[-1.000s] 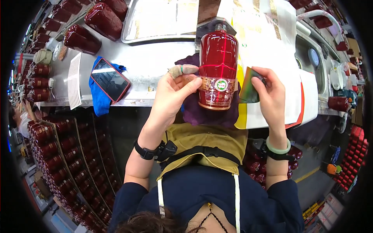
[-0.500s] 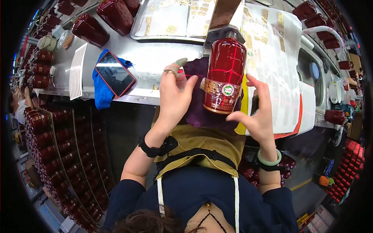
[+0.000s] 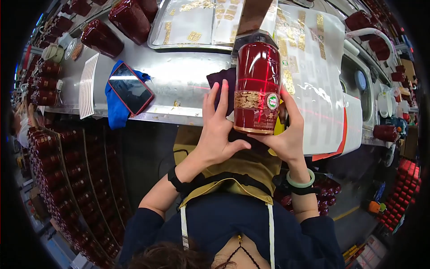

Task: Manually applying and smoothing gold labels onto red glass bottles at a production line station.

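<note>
A tall glossy red bottle (image 3: pixel 257 85) with a gold band and a small round sticker lies lengthwise over a dark purple cloth (image 3: pixel 220 87) at the steel bench's front edge. My left hand (image 3: pixel 219 130) lies flat against the bottle's left side, fingers stretched up, thumb under its base. My right hand (image 3: pixel 286 134) cups the bottle's right side and base; a green bangle sits on that wrist.
A phone in a red case (image 3: pixel 131 88) rests on a blue cloth (image 3: pixel 115 112) at left. A steel tray (image 3: pixel 197 24) with gold labels stands behind. Clear sheets of gold labels (image 3: pixel 313 67) lie right. More red bottles (image 3: pixel 130 18) stand on the bench, and rows fill crates (image 3: pixel 49 161) below left.
The bottle has turned and come nearer, now showing its gold band. My left hand moved from the bottle's top side down to its lower left; the green item left my right hand.
</note>
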Demonstrator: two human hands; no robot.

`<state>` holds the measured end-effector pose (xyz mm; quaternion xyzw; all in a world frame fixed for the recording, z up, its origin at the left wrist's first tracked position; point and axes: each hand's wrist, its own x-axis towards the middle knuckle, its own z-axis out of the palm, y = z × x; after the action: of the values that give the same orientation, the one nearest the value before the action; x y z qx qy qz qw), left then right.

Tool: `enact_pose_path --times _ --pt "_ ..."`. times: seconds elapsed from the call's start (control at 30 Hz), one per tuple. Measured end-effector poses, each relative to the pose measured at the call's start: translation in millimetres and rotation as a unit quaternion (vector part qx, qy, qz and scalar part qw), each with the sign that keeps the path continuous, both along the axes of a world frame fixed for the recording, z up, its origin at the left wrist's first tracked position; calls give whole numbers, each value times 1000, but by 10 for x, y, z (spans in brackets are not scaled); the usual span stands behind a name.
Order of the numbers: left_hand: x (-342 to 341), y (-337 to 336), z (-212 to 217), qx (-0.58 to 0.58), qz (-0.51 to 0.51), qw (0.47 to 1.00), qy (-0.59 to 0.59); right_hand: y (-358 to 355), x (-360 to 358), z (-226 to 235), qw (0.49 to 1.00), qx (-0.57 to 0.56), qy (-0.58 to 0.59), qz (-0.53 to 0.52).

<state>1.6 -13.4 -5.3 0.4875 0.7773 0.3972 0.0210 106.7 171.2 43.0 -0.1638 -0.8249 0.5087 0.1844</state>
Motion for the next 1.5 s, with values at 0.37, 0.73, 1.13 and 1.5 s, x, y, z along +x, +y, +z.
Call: enact_pose_path --times 0.37,0.73,1.13,1.5 --pt "-16 192 100 144 42 989 -17 60 41 149 999 48 19 2" --pt "25 157 66 153 48 987 4 -9 -57 -162 945 -316 17 -79" --pt "27 168 35 149 56 987 35 20 -56 -115 945 -322 -1 -61" --pt "31 163 18 144 49 988 39 37 -62 -144 947 -312 -8 -68"
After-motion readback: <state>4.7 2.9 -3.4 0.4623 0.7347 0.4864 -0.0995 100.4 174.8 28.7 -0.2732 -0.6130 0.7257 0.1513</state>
